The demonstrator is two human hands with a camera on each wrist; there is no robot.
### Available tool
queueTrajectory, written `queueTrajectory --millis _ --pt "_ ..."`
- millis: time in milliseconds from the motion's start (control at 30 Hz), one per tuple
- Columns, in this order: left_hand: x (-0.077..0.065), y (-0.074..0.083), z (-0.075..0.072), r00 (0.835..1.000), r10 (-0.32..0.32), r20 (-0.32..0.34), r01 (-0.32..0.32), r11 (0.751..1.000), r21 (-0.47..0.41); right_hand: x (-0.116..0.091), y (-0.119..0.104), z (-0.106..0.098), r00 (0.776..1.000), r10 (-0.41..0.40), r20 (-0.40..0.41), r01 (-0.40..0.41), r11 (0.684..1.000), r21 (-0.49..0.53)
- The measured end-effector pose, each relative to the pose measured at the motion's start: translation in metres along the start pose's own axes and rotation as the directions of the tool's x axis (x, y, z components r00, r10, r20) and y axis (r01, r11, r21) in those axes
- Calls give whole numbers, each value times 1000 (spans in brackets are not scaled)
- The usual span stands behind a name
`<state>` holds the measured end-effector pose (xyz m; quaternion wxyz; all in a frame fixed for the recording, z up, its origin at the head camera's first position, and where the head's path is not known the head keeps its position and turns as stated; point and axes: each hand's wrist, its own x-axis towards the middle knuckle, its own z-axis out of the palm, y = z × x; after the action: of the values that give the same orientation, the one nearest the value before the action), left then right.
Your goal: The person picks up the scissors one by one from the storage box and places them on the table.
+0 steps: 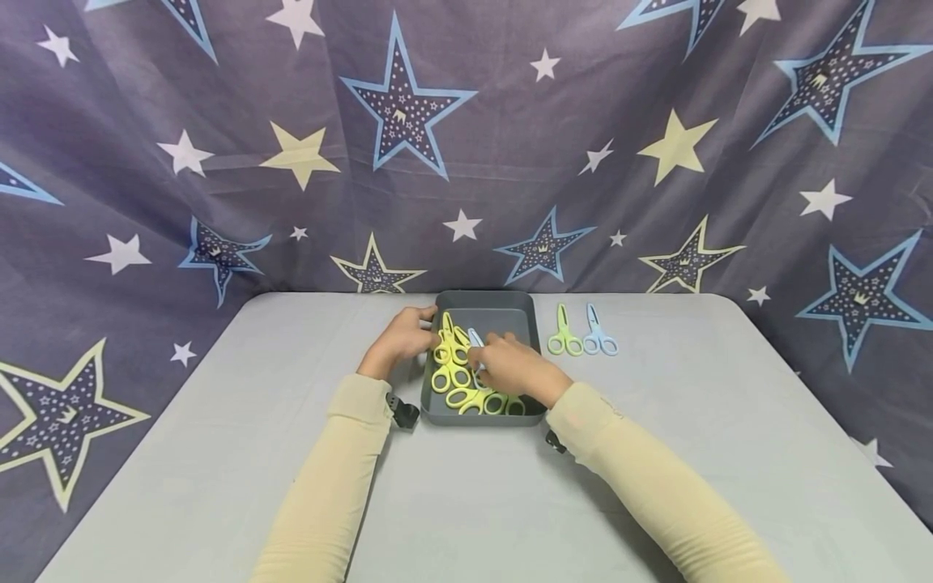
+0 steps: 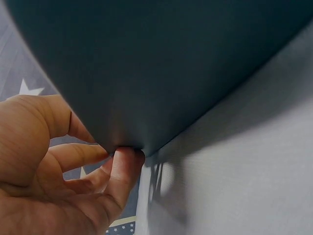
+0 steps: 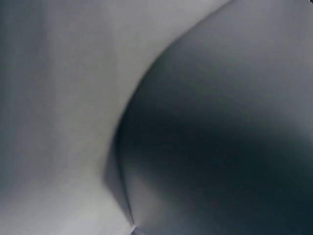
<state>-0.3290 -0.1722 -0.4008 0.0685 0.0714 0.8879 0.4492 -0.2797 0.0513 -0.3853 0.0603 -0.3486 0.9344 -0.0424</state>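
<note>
In the head view, a dark grey tray [image 1: 484,419] holds yellow scissors [image 1: 448,328], several yellow-green scissors [image 1: 470,398] and a pair of light blue scissors [image 1: 475,337]. My left hand [image 1: 403,336] grips the tray's left side near the far corner. The left wrist view shows its fingertips [image 2: 128,159] against the tray's outer wall [image 2: 146,88]. Reaching over the right wall, my right hand [image 1: 510,364] pinches the blue scissors around their middle, hiding part of them. Only the tray's outer side [image 3: 220,147] shows in the right wrist view, without the hand.
Right of the tray, green scissors [image 1: 564,332] and blue scissors [image 1: 599,332] lie side by side on the pale table [image 1: 656,389], points away from me. A star-patterned cloth [image 1: 466,162] hangs behind the table's far edge. Dark wrist cameras [image 1: 403,411] sit under both cuffs.
</note>
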Motion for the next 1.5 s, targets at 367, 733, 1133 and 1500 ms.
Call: queueTrajectory --millis 367,733,1133,1500 --pt "-1 0 -1 1000 2 12 -2 1000 24 1 1 -2 999 -15 33 13 998 56" --pt "-1 1 -1 1000 7 9 -7 999 43 2 1 -1 999 -24 21 24 999 33" --pt "-1 0 0 1000 10 7 -10 999 30 3 2 0 998 -40 41 40 999 -3" --pt "1 0 1 1000 12 -3 -11 999 32 5 5 3 995 -98 13 99 994 -42"
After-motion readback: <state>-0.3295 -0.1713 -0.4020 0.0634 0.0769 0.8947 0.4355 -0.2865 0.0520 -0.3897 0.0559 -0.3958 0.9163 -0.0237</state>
